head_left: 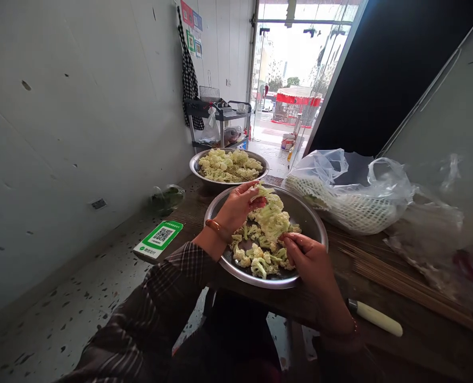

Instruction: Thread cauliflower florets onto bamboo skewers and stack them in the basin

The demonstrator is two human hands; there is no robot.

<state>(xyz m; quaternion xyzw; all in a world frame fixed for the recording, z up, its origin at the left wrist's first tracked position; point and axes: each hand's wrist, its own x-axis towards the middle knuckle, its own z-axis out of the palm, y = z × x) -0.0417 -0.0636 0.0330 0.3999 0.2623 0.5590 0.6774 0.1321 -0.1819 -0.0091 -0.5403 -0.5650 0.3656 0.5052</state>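
Pale cauliflower florets [274, 219] stretch in a line between my two hands, above a steel bowl [320, 229]. My left hand [238, 207], with an amber-coloured bangle at the wrist, grips the upper end of these florets between thumb and fingers. At their lower right end, the fingertips of my right hand [306, 255] are pinched together against a floret. Whether a thin stick runs through the florets is hidden. Loose cauliflower pieces [259, 266] lie in the bowl below both hands.
Behind stands a second steel bowl [265, 173] heaped with cauliflower and thin sticks. Bamboo skewers [404, 284] and a pale-handled knife [378, 318] lie at right. A plastic bag [351, 205] holds netted produce. A green QR-code sign [159, 238] is on the left.
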